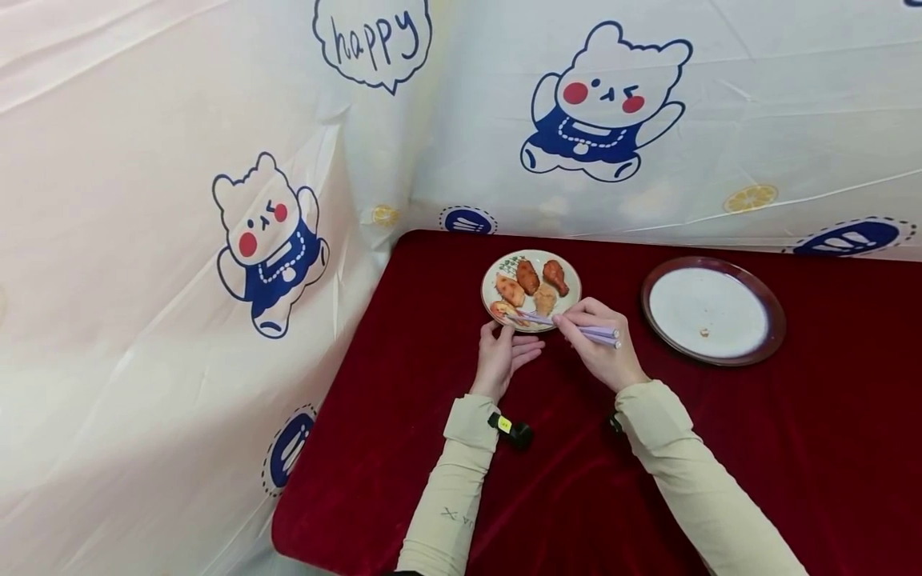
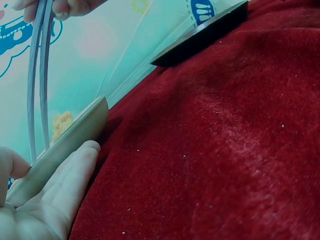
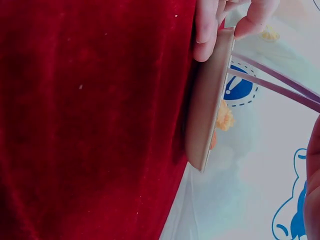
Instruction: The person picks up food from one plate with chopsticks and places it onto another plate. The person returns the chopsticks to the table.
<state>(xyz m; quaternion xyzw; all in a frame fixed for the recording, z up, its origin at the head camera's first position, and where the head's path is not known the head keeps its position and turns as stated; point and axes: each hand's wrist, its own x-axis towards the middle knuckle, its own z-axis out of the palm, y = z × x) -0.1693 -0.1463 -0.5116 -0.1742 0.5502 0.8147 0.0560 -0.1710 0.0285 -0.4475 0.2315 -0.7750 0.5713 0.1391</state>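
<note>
My left hand [image 1: 497, 358] holds the near edge of a round plate [image 1: 568, 303], thumb at the rim and straight fingers along its underside in the left wrist view. The right hand [image 1: 603, 349] grips a pair of purple chopsticks [image 1: 601, 334]. Their tips reach over the plate's near left side, at an orange-and-pale piece of food [image 1: 504, 309]. Also on the plate are a drumstick [image 1: 555, 276], a dark browned piece [image 1: 528, 277], a lighter roasted piece [image 1: 510, 290] and a crumbly golden piece [image 1: 545, 299].
A larger brown-rimmed round tray [image 1: 774, 320] with a pale inside stands to the right, a small crumb [image 1: 704, 332] on it. Dark red velvet cloth [image 1: 403, 384] covers the table. Printed white curtains [image 1: 461, 120] hang along the back and left edges.
</note>
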